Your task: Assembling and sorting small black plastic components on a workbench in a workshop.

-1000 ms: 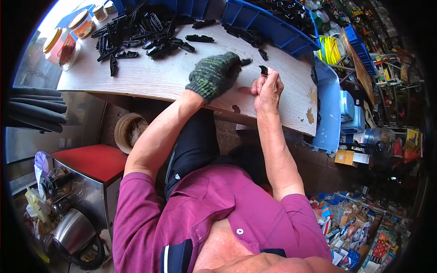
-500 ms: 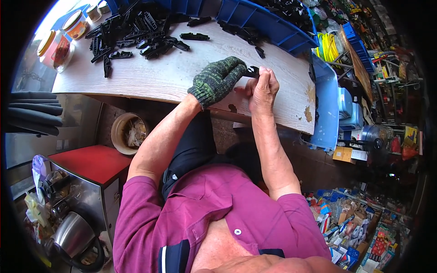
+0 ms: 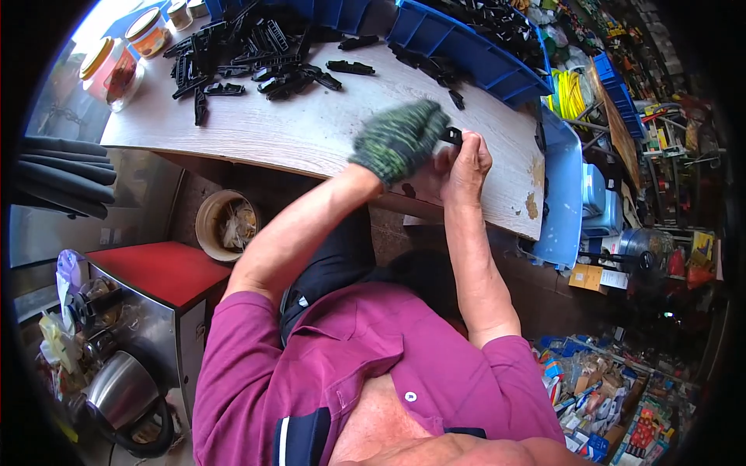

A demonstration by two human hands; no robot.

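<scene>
Head view: the bare right hand pinches a small black plastic part near the front edge of the pale wood-grain worktop. The left hand, in a green-and-black knitted glove, adjoins it, apparently for steadying; its finger closure cannot be told. Bare surface extends leftward; heaped black plastic pieces and a blue plastic bin bound the far side.

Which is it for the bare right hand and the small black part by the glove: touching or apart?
Touching. The head view shows the right hand pinching one end of the black part, no gap visible.
</scene>
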